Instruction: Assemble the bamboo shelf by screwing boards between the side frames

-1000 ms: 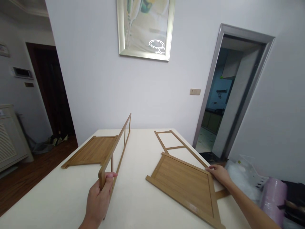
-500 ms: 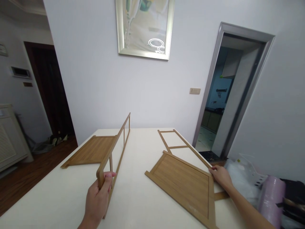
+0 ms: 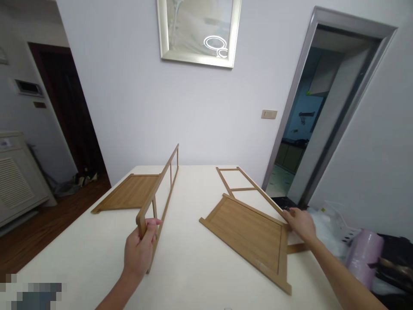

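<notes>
My left hand (image 3: 139, 247) is closed around the near end post of a ladder-like wooden frame (image 3: 243, 189)-style piece, the upright wooden frame (image 3: 158, 181), which stands on its long edge on the white table. My right hand (image 3: 300, 224) grips the outer long rail of a similar frame lying flat at the table's right side. A solid wooden panel (image 3: 248, 237) lies at an angle, partly over that flat frame, close to my right fingers. Behind the upright frame, at left, another wooden panel (image 3: 132, 191) lies flat, its right part seen past the rails.
The white table (image 3: 187, 258) reaches to the wall, below a framed picture (image 3: 196, 60). Beyond its right edge are a white basket (image 3: 342, 228) and a pink roll (image 3: 366, 256). A doorway opens at right. A louvred cabinet (image 3: 22, 181) stands at left.
The flat frame under my right hand has shifted slightly right, and the angled panel's near end has swung left. My left hand keeps the upright frame standing. The view has tilted down.
</notes>
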Demonstrator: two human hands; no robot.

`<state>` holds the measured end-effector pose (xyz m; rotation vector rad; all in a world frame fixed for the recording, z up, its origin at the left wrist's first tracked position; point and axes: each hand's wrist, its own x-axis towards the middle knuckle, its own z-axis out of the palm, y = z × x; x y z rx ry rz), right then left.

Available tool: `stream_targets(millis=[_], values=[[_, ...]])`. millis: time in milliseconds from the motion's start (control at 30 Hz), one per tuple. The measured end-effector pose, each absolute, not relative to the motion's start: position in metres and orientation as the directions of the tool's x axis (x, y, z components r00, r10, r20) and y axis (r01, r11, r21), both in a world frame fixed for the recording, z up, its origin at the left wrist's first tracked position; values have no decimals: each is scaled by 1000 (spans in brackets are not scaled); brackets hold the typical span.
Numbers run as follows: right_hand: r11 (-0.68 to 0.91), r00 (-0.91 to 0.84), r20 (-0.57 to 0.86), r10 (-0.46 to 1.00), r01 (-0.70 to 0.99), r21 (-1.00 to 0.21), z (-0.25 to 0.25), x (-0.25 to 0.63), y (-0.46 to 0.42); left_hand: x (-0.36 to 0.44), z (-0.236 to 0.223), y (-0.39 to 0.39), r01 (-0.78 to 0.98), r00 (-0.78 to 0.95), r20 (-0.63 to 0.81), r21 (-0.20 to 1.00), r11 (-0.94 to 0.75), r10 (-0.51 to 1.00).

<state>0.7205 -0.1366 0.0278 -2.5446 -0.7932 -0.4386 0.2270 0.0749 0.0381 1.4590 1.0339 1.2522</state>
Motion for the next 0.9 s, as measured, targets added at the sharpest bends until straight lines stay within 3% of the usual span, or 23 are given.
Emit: stream_targets(millis=[167, 267, 400, 600, 900], values=[[-489, 554, 541, 633, 828, -275, 47, 634, -118, 231, 40, 71, 20, 136, 215, 975, -219, 967], [-114, 275, 558, 783, 945, -306, 47, 557, -102, 234, 41, 67, 11, 141, 215, 976, -218, 966], [142, 69, 469, 881, 906, -399, 33, 478, -79, 236, 44, 58, -37, 159, 218, 976, -215, 963], [257, -40, 395, 918, 817, -516, 6, 435, -35, 243, 47, 34, -95, 225, 172, 984, -154, 959], [563, -370, 428, 825, 615, -553, 13, 397, -20, 256, 47, -1, -126, 342, 221, 974, -189, 913]])
